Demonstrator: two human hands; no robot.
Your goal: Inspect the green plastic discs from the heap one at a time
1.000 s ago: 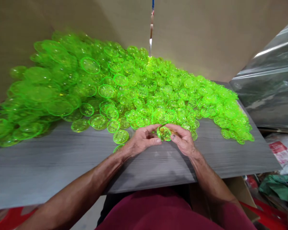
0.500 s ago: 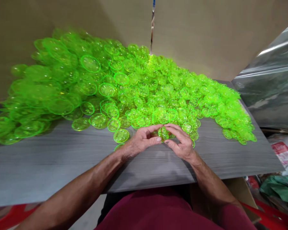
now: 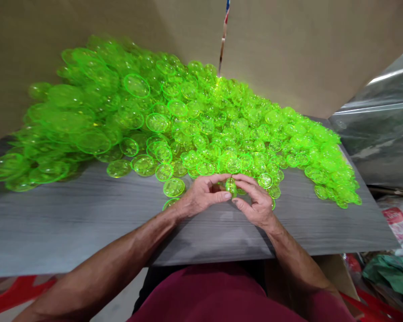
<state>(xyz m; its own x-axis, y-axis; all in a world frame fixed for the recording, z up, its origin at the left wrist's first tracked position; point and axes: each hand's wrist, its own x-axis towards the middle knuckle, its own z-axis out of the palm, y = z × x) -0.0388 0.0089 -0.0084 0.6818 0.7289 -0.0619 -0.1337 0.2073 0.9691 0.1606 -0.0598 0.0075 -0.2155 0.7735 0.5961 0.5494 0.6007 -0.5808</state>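
Between my two hands is a clear neon-green plastic capsule [image 3: 231,188], with a rim running around its middle. My left hand [image 3: 206,193] pinches it from the left, thumb in front and fingers behind. From the other side, the fingers and thumb of my right hand [image 3: 257,202] close around it. It is held just above the table's near part, in front of a large pile of clear green domed plastic shells [image 3: 218,120]. A few loose shells [image 3: 173,187] lie by my left wrist.
The grey wood-grain table [image 3: 97,223] carries the pile, which leans against brown boards [image 3: 289,49] at the back. Plastic-wrapped material [image 3: 386,138] stands on the right. Below the table's edge are a red stool [image 3: 16,295] and a green cloth or bag [image 3: 389,273].
The capsule's two halves, with a visible seam between them before, now look closer together. My hands keep nearly the same place, and the view has shifted slightly.
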